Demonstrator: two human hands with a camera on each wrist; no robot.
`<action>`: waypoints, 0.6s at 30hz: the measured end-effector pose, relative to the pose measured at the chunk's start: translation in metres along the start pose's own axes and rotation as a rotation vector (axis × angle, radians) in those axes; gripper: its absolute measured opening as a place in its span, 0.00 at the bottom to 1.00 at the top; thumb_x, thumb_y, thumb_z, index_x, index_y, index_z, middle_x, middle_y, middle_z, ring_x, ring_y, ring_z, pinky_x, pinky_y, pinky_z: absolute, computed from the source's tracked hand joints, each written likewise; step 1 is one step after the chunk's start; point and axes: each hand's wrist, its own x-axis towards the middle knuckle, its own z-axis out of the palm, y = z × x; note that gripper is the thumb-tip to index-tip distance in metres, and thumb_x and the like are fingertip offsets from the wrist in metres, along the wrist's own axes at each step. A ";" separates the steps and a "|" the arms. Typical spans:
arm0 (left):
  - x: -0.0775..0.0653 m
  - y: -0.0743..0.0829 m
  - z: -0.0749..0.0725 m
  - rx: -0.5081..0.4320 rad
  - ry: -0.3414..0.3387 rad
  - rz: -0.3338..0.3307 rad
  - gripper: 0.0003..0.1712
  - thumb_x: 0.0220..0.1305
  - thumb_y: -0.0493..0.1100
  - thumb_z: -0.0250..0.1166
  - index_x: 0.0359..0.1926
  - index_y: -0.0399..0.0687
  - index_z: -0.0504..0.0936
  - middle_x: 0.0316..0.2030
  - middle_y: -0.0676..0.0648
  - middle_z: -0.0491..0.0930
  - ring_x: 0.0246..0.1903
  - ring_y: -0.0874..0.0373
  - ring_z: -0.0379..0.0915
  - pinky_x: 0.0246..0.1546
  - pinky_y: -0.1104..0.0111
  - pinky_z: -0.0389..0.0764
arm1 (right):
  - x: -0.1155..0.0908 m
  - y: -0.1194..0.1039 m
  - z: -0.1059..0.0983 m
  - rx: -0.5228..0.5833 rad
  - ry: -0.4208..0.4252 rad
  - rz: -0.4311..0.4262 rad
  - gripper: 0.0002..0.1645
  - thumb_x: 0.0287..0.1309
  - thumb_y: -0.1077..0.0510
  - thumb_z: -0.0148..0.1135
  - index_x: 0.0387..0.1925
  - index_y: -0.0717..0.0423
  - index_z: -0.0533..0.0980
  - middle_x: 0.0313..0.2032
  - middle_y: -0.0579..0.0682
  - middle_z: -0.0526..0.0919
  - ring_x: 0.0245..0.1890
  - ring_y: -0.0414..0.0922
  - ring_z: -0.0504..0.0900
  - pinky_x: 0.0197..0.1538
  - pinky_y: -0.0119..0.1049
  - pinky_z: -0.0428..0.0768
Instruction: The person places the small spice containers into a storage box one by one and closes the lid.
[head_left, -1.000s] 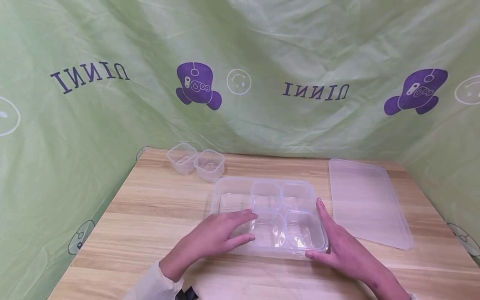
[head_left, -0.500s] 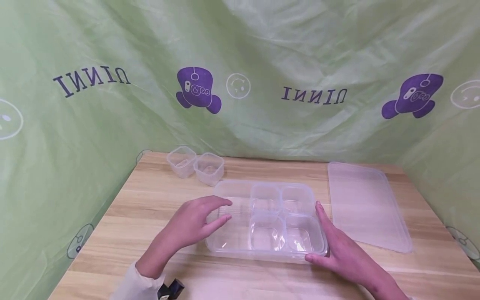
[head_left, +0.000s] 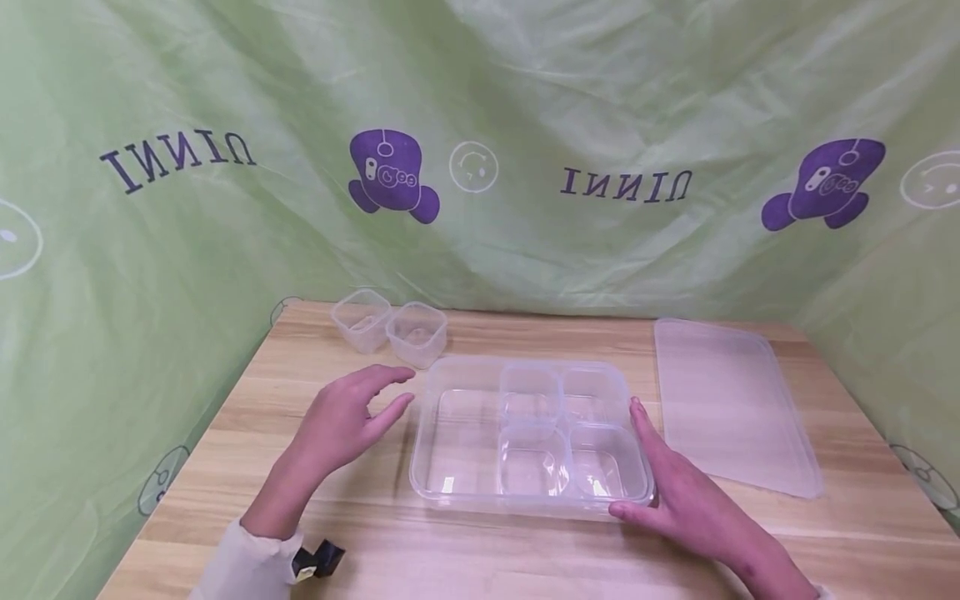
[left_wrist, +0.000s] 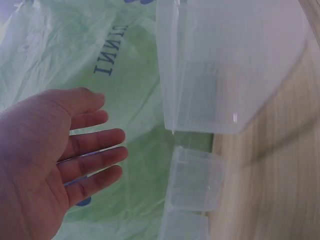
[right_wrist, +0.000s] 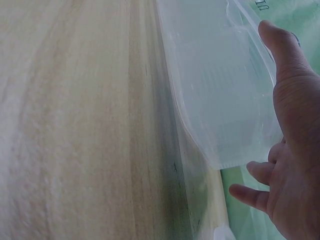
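A clear plastic food container sits on the wooden table, with several small square inserts filling its right part and a bare left part. My right hand rests against its right end, thumb by the front corner and fingers extended along the side; the right wrist view shows the thumb at the rim. Left of the container, my left hand is held in the air with fingers loosely extended and nothing in it. Beyond it, two more small clear inserts stand side by side at the back left.
A flat translucent lid lies on the table to the right of the container. Green cloth with purple prints hangs behind and beside the wooden table. A black wrist device sits at my left sleeve.
My left hand has moved left from above the container, past its left edge, toward the two inserts at the back left. My right hand has stayed at the container's right end.
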 end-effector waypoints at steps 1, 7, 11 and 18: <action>0.000 -0.003 0.000 0.000 0.020 -0.001 0.16 0.62 0.41 0.74 0.51 0.43 0.87 0.43 0.48 0.88 0.41 0.52 0.86 0.37 0.57 0.86 | 0.000 0.000 0.000 -0.001 0.000 0.001 0.76 0.54 0.32 0.74 0.83 0.51 0.33 0.81 0.57 0.46 0.72 0.61 0.63 0.66 0.14 0.45; 0.000 -0.018 0.001 0.006 0.111 -0.030 0.18 0.59 0.34 0.74 0.51 0.42 0.86 0.37 0.46 0.88 0.34 0.53 0.86 0.31 0.60 0.86 | 0.001 0.001 0.000 -0.007 -0.001 0.003 0.76 0.54 0.32 0.75 0.83 0.50 0.33 0.80 0.57 0.48 0.71 0.61 0.65 0.65 0.14 0.45; 0.002 -0.027 0.004 0.010 0.122 -0.084 0.20 0.60 0.31 0.73 0.54 0.40 0.85 0.38 0.45 0.88 0.37 0.49 0.86 0.31 0.58 0.86 | 0.001 0.002 0.000 -0.009 0.001 0.000 0.76 0.54 0.32 0.75 0.83 0.50 0.33 0.80 0.59 0.49 0.71 0.61 0.65 0.65 0.14 0.45; 0.004 -0.036 0.013 0.043 0.054 -0.227 0.23 0.65 0.37 0.72 0.60 0.44 0.83 0.51 0.42 0.85 0.43 0.47 0.84 0.36 0.53 0.85 | 0.000 0.002 0.000 -0.003 -0.002 0.006 0.76 0.54 0.31 0.74 0.83 0.50 0.33 0.80 0.58 0.47 0.72 0.61 0.64 0.65 0.14 0.45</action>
